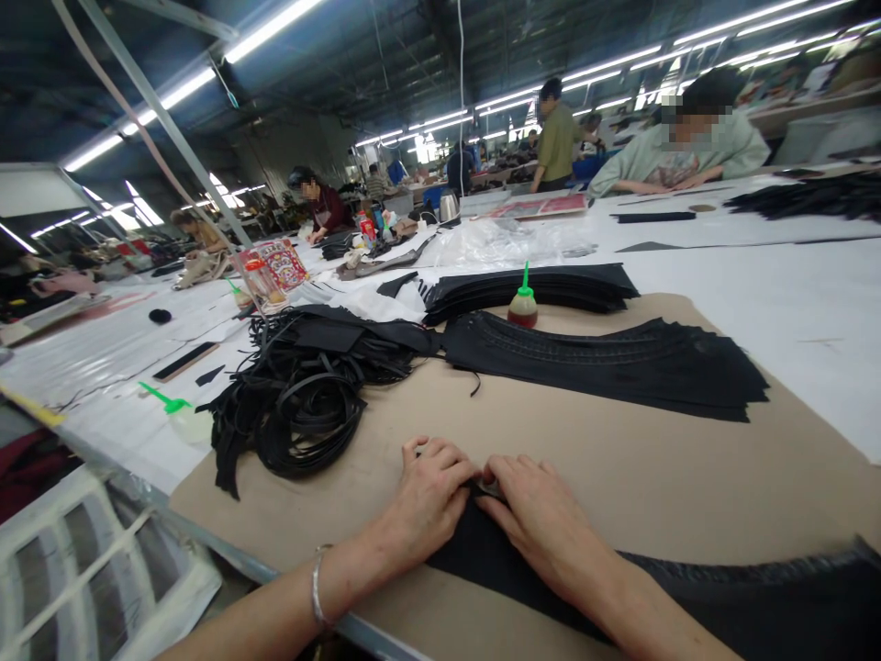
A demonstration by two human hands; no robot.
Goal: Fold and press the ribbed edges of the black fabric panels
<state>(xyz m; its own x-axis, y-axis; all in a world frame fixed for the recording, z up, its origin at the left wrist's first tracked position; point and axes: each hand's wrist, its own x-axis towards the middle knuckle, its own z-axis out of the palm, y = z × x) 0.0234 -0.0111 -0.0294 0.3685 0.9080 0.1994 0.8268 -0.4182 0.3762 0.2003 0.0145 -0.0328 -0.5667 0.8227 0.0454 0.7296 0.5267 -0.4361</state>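
My left hand [432, 491] and my right hand [540, 523] lie side by side on the tip of a long black cut piece [722, 597] that runs off to the lower right on a brown cardboard sheet [619, 450]. Both hands have their fingers curled and pressed down onto the piece's narrow end, thumbs meeting at its point. A silver bracelet sits on my left wrist. Beyond the hands lies a stack of curved black pieces [606, 363] and a tangle of black strips [303, 404].
A glue bottle with a green nozzle [523, 306] stands behind the stack, another [180, 415] lies at the left. A second black stack [529, 286] sits further back. Several people work at the long white tables [791, 294]. A white rack [83, 569] is at lower left.
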